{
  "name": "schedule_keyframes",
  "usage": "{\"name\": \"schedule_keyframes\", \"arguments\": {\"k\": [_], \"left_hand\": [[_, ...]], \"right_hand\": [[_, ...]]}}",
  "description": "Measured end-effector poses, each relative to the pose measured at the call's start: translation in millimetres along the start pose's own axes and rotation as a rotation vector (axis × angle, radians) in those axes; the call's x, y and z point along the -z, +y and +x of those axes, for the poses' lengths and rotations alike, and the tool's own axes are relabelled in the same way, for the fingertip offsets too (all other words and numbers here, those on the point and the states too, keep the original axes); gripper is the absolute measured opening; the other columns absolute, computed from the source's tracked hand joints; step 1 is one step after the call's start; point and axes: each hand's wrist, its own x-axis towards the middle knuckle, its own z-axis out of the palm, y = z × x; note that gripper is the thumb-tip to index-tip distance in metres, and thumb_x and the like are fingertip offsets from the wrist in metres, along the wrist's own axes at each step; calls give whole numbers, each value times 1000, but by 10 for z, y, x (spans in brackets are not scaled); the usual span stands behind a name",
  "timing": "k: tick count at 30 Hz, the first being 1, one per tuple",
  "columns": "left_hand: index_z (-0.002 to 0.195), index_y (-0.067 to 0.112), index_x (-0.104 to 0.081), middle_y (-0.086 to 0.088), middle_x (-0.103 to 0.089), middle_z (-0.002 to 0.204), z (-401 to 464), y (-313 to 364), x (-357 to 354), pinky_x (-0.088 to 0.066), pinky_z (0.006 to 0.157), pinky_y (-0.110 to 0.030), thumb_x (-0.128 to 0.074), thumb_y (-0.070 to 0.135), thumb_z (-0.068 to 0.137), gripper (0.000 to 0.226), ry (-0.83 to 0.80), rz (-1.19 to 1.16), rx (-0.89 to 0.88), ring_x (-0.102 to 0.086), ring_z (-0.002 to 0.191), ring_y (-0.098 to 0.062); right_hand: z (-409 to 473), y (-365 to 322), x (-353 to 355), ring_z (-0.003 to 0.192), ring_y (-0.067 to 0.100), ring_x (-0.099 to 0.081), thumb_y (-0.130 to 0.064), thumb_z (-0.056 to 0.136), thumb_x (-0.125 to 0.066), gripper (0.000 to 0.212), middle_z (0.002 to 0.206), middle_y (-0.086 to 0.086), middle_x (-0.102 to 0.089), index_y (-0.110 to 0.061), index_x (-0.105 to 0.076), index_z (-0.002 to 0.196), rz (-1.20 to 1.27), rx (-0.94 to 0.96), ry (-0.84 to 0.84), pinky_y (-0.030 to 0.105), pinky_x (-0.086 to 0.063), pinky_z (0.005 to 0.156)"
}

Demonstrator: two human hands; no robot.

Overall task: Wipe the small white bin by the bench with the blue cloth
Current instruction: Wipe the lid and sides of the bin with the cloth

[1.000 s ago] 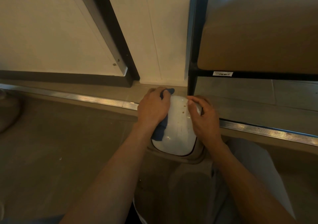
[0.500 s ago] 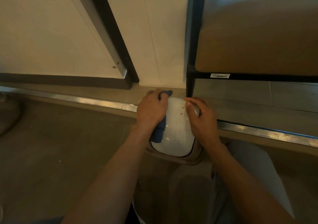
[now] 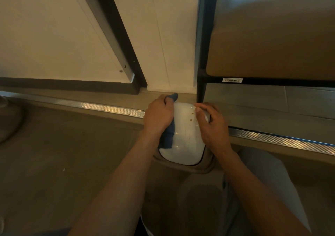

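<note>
Bin (image 3: 183, 138): on the floor just left of the bench (image 3: 201, 83) leg, long axis running away from the person toward the wall.
Left hand (image 3: 159, 116): grips the cloth (image 3: 167, 138) against the bin's left side.
Right hand (image 3: 212, 125): curled over the bin's right edge, probably steadying it.

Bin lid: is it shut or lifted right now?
Shut. The white lid lies flat in the bin's rim, no gap showing; the left hand presses the blue cloth on it.
</note>
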Motion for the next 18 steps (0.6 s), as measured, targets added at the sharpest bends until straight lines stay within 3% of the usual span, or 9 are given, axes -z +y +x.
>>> {"name": "schedule_keyframes", "arguments": {"k": [3, 5, 7, 10, 13, 15, 17, 18], "left_hand": [[133, 24, -59, -5, -61, 129, -39, 107, -62, -46, 99, -43, -27, 39, 104, 46, 9, 228, -118, -58, 113, -25], [136, 26, -56, -1, -57, 134, -235, 18, -98, -46, 102, -41, -25, 42, 105, 46, 97, 253, -308, -55, 117, -18], [142, 26, -47, 0, -47, 145, -448, -148, -130, -40, 110, -37, -30, 41, 107, 42, 144, 188, -389, -46, 129, -15], [152, 32, -29, 5, -28, 158, -740, -403, -195, -33, 112, -30, -31, 45, 107, 47, 155, -6, -283, -37, 139, -11], [150, 31, -33, 5, -45, 143, -743, -420, -193, -35, 97, -15, -31, 50, 106, 48, 164, -235, -55, -48, 123, -1], [145, 30, -43, 4, -56, 131, -576, -319, -110, -44, 93, -23, -31, 50, 106, 45, 149, -326, 56, -56, 117, -11], [138, 31, -52, 0, -62, 125, -377, -167, -37, -48, 96, -37, -30, 49, 107, 42, 130, -245, 61, -59, 114, -19], [136, 30, -55, -1, -63, 124, -291, -93, -23, -47, 95, -38, -30, 47, 107, 42, 118, -149, 42, -59, 113, -21]], "right_hand": [[3, -3, 11, 105, -1, -55, -34, 100, -54, 27, 116, -8, -58, -20, -64, 120, 2, -6, 4, 24, -47, 95], [2, -10, 10, 104, -8, -53, -33, 100, -54, 25, 113, -11, -58, -20, -65, 119, 3, 12, 12, 19, -45, 94], [3, -6, 9, 106, -6, -54, -32, 100, -55, 26, 113, -10, -60, -19, -66, 119, 6, 29, 28, 22, -48, 95], [-5, 11, 1, 109, 5, -57, -34, 100, -55, 27, 116, -5, -62, -19, -66, 119, 27, 28, 17, 32, -51, 97], [-1, 11, -3, 110, 4, -57, -33, 100, -56, 26, 117, -4, -62, -20, -66, 120, 40, 25, 2, 33, -50, 99], [-2, -4, -8, 110, 1, -56, -32, 99, -56, 26, 118, -4, -62, -19, -66, 120, 32, 27, -1, 32, -50, 100], [-3, -13, -1, 108, -1, -55, -30, 99, -56, 23, 116, -6, -61, -20, -66, 118, 33, 28, 9, 31, -50, 99], [-5, -13, 2, 108, 0, -55, -30, 99, -56, 22, 115, -7, -60, -21, -65, 117, 37, 31, 12, 32, -50, 98]]}}
